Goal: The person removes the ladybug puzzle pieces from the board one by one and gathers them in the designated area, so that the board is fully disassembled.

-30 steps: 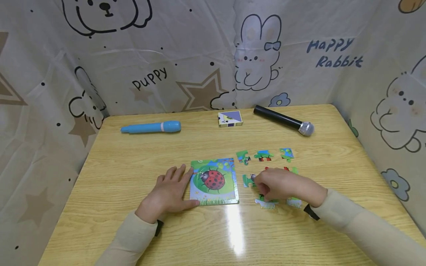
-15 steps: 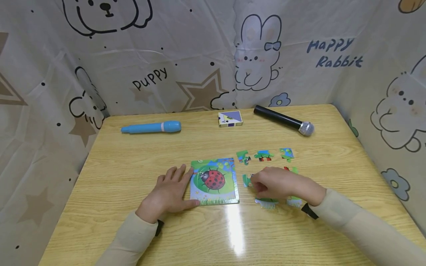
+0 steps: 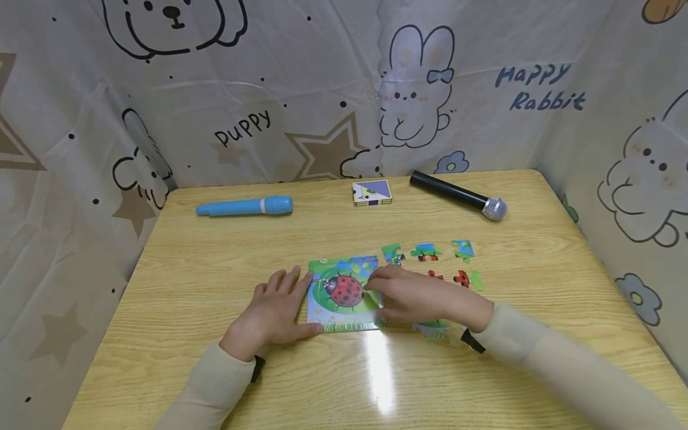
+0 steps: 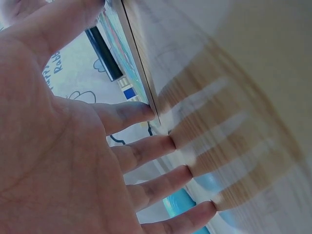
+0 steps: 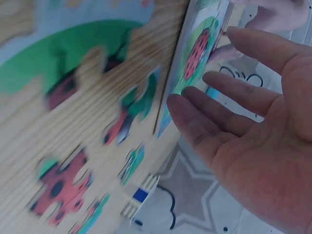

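A square puzzle board (image 3: 335, 319) with a ladybug picture lies flat on the table. My left hand (image 3: 274, 313) rests at its left side, fingers spread, with the thumb at the lower left corner and a fingertip at the edge. Over the board's right edge hovers my right hand (image 3: 416, 294), fingers loosely extended; nothing shows between them in the right wrist view. Loose jigsaw pieces lie to the right, among them a green-and-blue one (image 3: 426, 251), a corner one (image 3: 463, 249) and a red spotted one (image 5: 57, 191). The right hand and forearm partly hide several pieces.
Along the back of the table lie a blue toy microphone or marker-like stick (image 3: 244, 206), a card box (image 3: 372, 192) and a black microphone (image 3: 454, 194). A printed cloth (image 3: 301, 71) stands behind and on both sides of the wooden table (image 3: 301, 382).
My right hand has moved left, from above the loose pieces to the board's right edge, and its fingers have straightened. Red pieces it covered now show. My left hand has stayed in place.
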`<state>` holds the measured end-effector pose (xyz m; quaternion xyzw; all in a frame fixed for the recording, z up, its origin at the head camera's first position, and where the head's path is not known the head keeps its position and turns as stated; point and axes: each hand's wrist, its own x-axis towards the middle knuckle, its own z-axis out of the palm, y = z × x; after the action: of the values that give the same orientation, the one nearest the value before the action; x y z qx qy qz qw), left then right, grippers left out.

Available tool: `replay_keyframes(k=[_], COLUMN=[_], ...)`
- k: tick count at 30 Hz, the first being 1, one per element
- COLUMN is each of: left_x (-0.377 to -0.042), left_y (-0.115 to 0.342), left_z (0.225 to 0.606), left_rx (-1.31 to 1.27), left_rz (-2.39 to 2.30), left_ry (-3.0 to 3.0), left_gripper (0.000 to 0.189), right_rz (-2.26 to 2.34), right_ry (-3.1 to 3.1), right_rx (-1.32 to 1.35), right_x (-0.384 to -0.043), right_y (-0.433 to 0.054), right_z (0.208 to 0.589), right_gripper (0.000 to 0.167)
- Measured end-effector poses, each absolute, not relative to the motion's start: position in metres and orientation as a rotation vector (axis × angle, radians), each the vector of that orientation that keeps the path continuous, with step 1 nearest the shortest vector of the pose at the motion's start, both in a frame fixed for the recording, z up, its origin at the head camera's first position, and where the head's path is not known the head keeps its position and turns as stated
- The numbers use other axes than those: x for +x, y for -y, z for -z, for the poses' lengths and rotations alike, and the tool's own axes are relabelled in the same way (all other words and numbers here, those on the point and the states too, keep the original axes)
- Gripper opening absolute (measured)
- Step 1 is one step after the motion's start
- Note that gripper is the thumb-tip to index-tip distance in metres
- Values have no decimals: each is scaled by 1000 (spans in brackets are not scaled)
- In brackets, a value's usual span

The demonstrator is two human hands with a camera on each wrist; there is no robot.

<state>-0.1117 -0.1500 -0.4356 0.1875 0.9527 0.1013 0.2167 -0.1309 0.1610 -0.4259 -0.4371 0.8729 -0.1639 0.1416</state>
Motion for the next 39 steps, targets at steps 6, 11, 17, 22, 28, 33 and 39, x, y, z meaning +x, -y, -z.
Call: replay_keyframes(k=[6, 11, 17, 22, 28, 33, 39], left_x=[-112, -113, -113, -112, -111, -110, -109], left_y=[151, 151, 151, 151, 152, 152, 152], left_z=[436, 437, 438, 438, 436, 433, 433], left_rx=[519, 530, 538, 539, 546, 543, 540], left_rz=[-277, -274, -261, -270, -269, -281, -289], left_ry=[-2640, -2642, -2648, -2647, -2642, -2639, -2643], left_gripper=[106, 106, 105, 104, 105, 104, 103], right_rz=[432, 374, 316, 265, 357, 357, 443], right_ry=[-2447, -2409, -2402, -2452, -2487, -2518, -2482], right_rx=[-1223, -1199, -1184, -1073, -1014, -999, -896], right_x=[-130, -131, -131, -130, -130, -130, -133], right_y=[-134, -116, -92, -70, -53, -46, -44], right_z=[425, 426, 422, 420, 427, 430, 433], right_gripper=[55, 62, 71, 65, 40, 31, 37])
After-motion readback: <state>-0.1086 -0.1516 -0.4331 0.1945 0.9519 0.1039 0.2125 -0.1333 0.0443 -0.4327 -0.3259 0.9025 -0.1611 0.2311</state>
